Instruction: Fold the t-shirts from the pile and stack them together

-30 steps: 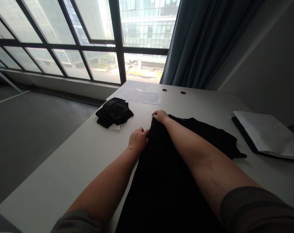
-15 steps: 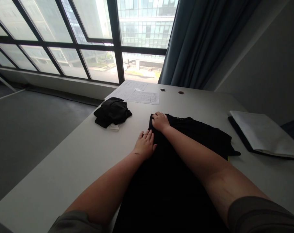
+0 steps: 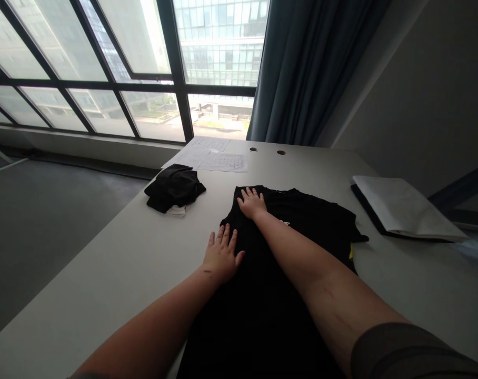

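A black garment, which looks like a T-shirt, lies spread on the white table and runs toward me past the bottom of the view. Small white lettering and a bit of yellow at its right side show. My left hand rests flat with fingers spread on the garment's left edge. Farther up, near the top left corner of the cloth, my right hand presses flat, its fingers apart. Part of the shirt is hidden beneath my right forearm.
A crumpled black cloth bundle with a white piece under it lies at the table's left edge. Written paper sheets are at the far end. A folded white and black stack sits at right. Behind stand a window and a blue curtain.
My left hand has slid toward me and left, its fingers spreading wider. My right hand's fingers have straightened out. The view has shifted slightly, and white lettering now shows on the shirt.
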`<state>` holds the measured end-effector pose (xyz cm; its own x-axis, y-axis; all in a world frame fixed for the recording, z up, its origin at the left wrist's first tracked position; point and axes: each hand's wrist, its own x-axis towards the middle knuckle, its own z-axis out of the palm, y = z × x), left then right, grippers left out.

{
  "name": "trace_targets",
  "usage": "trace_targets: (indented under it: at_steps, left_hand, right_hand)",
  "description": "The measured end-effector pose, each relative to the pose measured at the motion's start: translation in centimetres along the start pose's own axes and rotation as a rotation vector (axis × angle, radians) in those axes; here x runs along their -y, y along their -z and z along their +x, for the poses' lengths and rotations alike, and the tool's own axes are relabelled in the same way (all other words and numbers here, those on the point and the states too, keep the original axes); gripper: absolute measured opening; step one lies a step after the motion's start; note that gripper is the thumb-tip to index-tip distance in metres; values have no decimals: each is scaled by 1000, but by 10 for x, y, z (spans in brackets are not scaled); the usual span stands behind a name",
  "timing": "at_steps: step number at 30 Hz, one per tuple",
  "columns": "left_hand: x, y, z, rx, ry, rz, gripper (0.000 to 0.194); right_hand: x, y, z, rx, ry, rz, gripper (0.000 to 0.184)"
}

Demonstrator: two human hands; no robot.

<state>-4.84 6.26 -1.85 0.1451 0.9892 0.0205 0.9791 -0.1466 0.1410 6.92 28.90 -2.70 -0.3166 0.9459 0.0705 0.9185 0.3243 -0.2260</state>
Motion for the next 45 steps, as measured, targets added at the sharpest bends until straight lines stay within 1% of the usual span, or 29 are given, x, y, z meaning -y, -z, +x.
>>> trace_targets:
  at_steps: [2,4,5,7,9,11,13,15,16,18,20,21,22,24,26,27,28,32,35,37,39,40,43,45]
  left_hand:
    - [4,2,-16,-19,-58,11,69]
    - [8,2,-34,-35,-87,23,68]
    - [9,2,-42,-41,-90,30,67]
    - [12,2,-58,-49,-76,39,67]
    - [15,2,-71,-52,-53,45,67]
    - [17,3,-80,-51,-33,50,66]
    - [18,3,-84,-44,-19,56,64]
    - [19,3,-86,-28,-10,68,63]
    - [19,3,-86,-19,-9,75,63]
    - [19,4,-85,-7,-9,94,63]
    - [20,3,-84,-8,-15,118,63]
    - [20,3,-84,-8,-25,134,63]
    - [21,3,-83,-6,-38,152,63]
    - [23,2,-82,9,-66,194,63]
    - [26,1,-81,21,-82,228,62]
    - [27,0,-82,19,-83,235,62]
    - [29,0,-82,11,-83,234,62]
    - [37,-5,-84,-41,-83,153,62]
    - [42,-7,-85,-85,-78,95,59]
    - [43,-8,-85,-113,-75,76,58]
    - [43,-9,-85,-122,-80,64,57]
    - [44,-9,-85,-125,-82,60,57]
    - [44,-9,-85,-145,-86,47,56]
    - [45,-9,-85,-165,-86,36,55]
  right_hand:
    - [2,4,-8,-123,29,2,58]
    - [4,9,-22,-222,124,1,51]
    - [3,11,-31,-238,186,0,49]
    - [-2,17,-57,-198,289,2,49]
    - [-17,24,-91,-112,339,21,54]
    - [-42,33,-129,-12,384,79,60]
    - [-76,43,-171,84,451,115,61]
    - [-114,52,-213,145,423,118,58]
    - [-132,55,-233,149,374,123,57]
    - [-163,61,-269,110,265,140,56]
    - [-186,64,-294,76,203,168,56]
    - [-195,65,-301,51,185,182,54]
    - [-202,66,-304,12,167,191,52]
    - [-216,68,-300,-124,91,188,46]
    - [-231,72,-285,-293,-56,145,45]
    - [-239,74,-277,-355,-147,112,46]
    - [-247,75,-268,-384,-227,73,47]
    - [-277,81,-239,-346,-412,-39,54]
    - [-291,85,-224,-345,-560,-33,50]
    - [-295,87,-215,-330,-635,-35,48]
    - [-295,86,-209,-308,-668,-38,49]
    - [-294,86,-206,-301,-664,-33,47]
    - [-291,83,-203,-312,-568,13,29]
    - [-290,82,-204,-352,-513,99,24]
